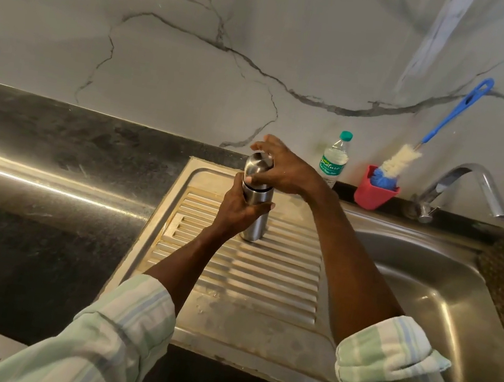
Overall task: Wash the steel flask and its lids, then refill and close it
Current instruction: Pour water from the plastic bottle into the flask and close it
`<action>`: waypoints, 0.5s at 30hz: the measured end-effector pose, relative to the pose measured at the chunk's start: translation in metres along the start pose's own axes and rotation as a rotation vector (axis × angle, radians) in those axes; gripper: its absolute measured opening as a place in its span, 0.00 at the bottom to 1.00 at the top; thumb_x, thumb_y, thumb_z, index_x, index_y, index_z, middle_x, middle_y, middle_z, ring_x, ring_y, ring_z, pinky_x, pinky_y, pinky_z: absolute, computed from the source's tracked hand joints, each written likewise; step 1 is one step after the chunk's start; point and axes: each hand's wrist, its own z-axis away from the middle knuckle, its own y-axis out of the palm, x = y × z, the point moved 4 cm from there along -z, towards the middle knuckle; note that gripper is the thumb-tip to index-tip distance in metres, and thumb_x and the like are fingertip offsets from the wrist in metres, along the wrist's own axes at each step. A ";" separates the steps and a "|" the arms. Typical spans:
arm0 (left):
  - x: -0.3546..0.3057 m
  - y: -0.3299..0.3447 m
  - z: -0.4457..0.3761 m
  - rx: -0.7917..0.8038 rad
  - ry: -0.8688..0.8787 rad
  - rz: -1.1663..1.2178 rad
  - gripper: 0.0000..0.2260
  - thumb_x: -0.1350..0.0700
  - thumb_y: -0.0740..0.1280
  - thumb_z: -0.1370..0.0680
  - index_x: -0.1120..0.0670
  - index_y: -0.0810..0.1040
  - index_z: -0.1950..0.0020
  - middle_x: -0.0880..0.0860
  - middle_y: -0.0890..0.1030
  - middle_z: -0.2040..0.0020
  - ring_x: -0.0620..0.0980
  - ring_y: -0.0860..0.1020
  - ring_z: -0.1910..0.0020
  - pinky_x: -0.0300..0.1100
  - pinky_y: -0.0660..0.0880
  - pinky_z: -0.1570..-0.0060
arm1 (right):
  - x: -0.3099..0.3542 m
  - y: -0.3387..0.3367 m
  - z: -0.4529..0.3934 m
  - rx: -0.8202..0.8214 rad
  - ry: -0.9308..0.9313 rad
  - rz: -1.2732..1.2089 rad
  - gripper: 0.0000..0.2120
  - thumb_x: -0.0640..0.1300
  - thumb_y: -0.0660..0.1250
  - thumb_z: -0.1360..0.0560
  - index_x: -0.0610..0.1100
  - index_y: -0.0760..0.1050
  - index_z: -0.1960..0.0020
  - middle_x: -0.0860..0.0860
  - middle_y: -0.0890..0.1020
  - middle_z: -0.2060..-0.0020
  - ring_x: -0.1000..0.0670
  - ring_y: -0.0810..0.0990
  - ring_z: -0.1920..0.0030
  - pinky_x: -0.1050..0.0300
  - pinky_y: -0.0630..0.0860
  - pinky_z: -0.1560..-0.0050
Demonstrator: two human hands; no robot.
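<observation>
With the steel flask (255,214) upright on the draining board (232,273), the left hand (236,211) grips its body and the right hand (275,169) grasps the outer lid (257,167), probably twisting it, though whether on or off I cannot tell, so the next move calls for a steady counter-hold.

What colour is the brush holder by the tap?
Red holder, seen in the head view; the brush handle is blue.
</observation>
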 end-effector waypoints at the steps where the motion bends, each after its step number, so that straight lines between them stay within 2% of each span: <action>1: 0.000 0.000 0.000 -0.003 -0.009 -0.004 0.33 0.54 0.78 0.28 0.52 0.63 0.29 0.42 0.75 0.43 0.32 0.75 0.50 0.24 0.72 0.54 | 0.000 0.000 -0.002 -0.055 0.026 0.103 0.35 0.52 0.74 0.28 0.45 0.65 0.26 0.45 0.59 0.26 0.44 0.60 0.28 0.51 0.67 0.33; 3: -0.001 0.000 0.001 -0.011 -0.019 -0.012 0.34 0.54 0.78 0.28 0.53 0.63 0.27 0.42 0.75 0.43 0.31 0.74 0.51 0.22 0.71 0.55 | 0.001 0.002 -0.005 -0.152 0.074 0.306 0.37 0.62 0.72 0.30 0.44 0.67 0.29 0.44 0.62 0.32 0.44 0.62 0.31 0.48 0.68 0.33; 4: -0.001 0.000 0.001 -0.013 -0.016 -0.015 0.34 0.54 0.78 0.28 0.52 0.62 0.28 0.42 0.75 0.43 0.32 0.74 0.50 0.22 0.71 0.55 | 0.001 0.002 -0.006 -0.175 0.081 0.345 0.36 0.63 0.71 0.30 0.44 0.68 0.30 0.44 0.65 0.34 0.44 0.64 0.34 0.48 0.70 0.35; 6: -0.002 -0.001 0.001 -0.014 -0.008 -0.017 0.32 0.54 0.78 0.28 0.48 0.63 0.31 0.41 0.76 0.45 0.34 0.76 0.50 0.25 0.72 0.55 | 0.002 0.002 -0.009 -0.153 0.058 0.292 0.32 0.58 0.73 0.29 0.44 0.70 0.31 0.45 0.69 0.37 0.45 0.68 0.36 0.51 0.71 0.39; 9: -0.004 -0.002 0.002 -0.023 -0.009 -0.012 0.31 0.54 0.78 0.28 0.44 0.62 0.34 0.39 0.76 0.46 0.33 0.76 0.51 0.25 0.72 0.57 | 0.002 -0.003 -0.008 -0.033 -0.013 0.175 0.29 0.46 0.74 0.29 0.47 0.70 0.30 0.48 0.71 0.33 0.46 0.68 0.34 0.54 0.70 0.40; 12: -0.005 -0.001 0.002 -0.018 -0.008 0.005 0.32 0.54 0.78 0.28 0.47 0.63 0.31 0.46 0.76 0.42 0.37 0.77 0.49 0.25 0.72 0.56 | 0.000 -0.007 -0.003 0.076 -0.008 -0.019 0.32 0.33 0.72 0.29 0.46 0.68 0.28 0.48 0.72 0.32 0.47 0.72 0.35 0.54 0.74 0.39; 15: -0.004 0.000 0.001 -0.011 -0.008 0.001 0.32 0.55 0.78 0.28 0.50 0.63 0.30 0.48 0.76 0.41 0.41 0.77 0.49 0.26 0.72 0.56 | -0.001 -0.007 0.000 0.122 -0.016 -0.026 0.33 0.30 0.70 0.29 0.46 0.68 0.27 0.47 0.72 0.31 0.47 0.72 0.35 0.55 0.73 0.39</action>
